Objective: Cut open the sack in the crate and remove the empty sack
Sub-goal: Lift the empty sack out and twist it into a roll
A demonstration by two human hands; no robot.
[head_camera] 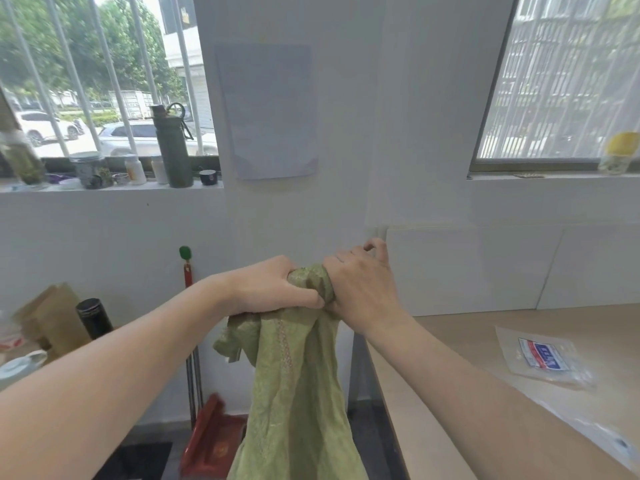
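A green woven sack (294,393) hangs down in front of the white wall, bunched at its top and falling past the bottom edge of the view. My left hand (270,289) grips the gathered top from the left. My right hand (360,289) grips the same bunch from the right, touching the left hand. A loose flap of the sack (232,341) droops below my left hand. The crate is out of view, and I see no cutting tool.
A wooden table (519,358) stands at the right with a clear plastic packet (543,355) on it. A red dustpan (214,441) and a broom handle (188,306) lean against the wall below. A black flask (93,317) stands at left. Bottles (173,147) line the windowsill.
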